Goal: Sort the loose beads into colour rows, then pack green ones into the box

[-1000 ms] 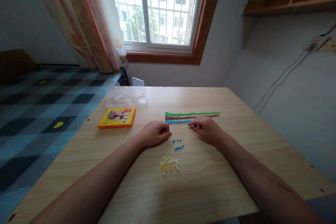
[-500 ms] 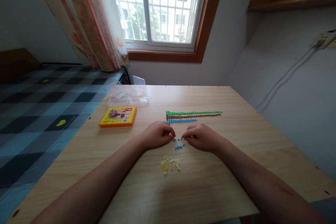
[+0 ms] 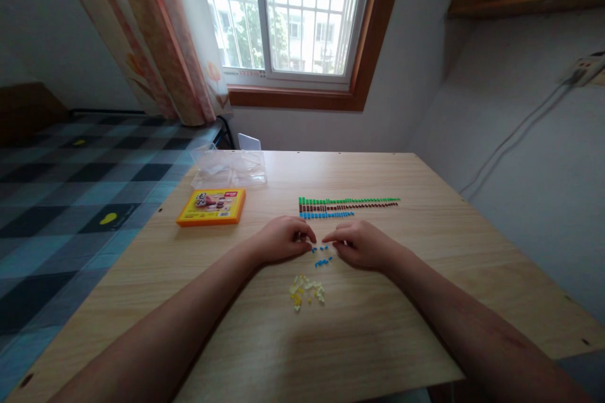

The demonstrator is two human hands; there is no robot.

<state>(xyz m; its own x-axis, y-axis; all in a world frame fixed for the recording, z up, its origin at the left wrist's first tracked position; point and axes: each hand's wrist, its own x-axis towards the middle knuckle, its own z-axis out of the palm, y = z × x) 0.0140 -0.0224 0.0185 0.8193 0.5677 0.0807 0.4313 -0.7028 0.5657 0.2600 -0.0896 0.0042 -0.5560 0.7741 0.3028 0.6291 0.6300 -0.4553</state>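
Note:
Small blue toy bricks [image 3: 323, 262] lie in a loose cluster on the wooden table, with a few more blue bricks [image 3: 322, 249] just above them, between my hands. My left hand [image 3: 286, 239] rests at their left, fingers curled and thumb close to the index tip; whatever is pinched there is too small to make out. On the right, my right hand [image 3: 359, 244] has its index finger stretched out over the blue bricks and its thumb apart from it. Beyond the hands run a green row [image 3: 347, 201], a brown row [image 3: 347, 207] and a shorter blue row [image 3: 326, 215] of bricks.
Pale and bright yellow bricks [image 3: 306, 291] are scattered nearer to me. A yellow-orange box [image 3: 211, 208] lies to the left, and clear plastic trays [image 3: 229, 170] stand behind it. A checked bed [image 3: 85, 201] adjoins the table's left side.
My right index finger has stretched out to the left, away from the thumb, over the blue bricks. My left hand has hardly moved, and the view has shifted slightly.

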